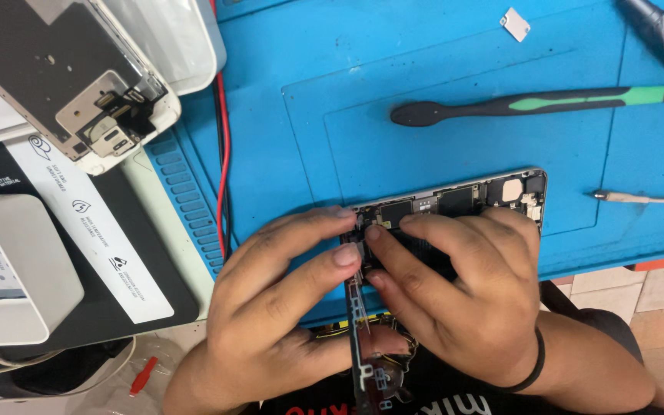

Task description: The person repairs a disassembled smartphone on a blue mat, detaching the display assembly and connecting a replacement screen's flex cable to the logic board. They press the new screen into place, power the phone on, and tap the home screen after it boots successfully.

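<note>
An opened phone body (493, 192) with exposed circuit parts lies at the near edge of the blue work mat (393, 61). Both hands grip it. My left hand (278, 300) holds its left end, thumb and fingertips pinching at the top-left corner. My right hand (463, 284) covers the middle of the phone, fingertips pressing on the dark inner part next to the left fingers. A black band circles the right wrist. A thin strip-like part (363, 346) hangs down from the phone's left end between the hands.
A black and green screwdriver (539, 101) lies on the mat behind the phone. A small metal plate (515, 23) sits farther back. A detached screen assembly (63, 77) rests upper left on a white tray. A cable tip (632, 197) lies at right. A red wire (224, 146) runs along the mat's left edge.
</note>
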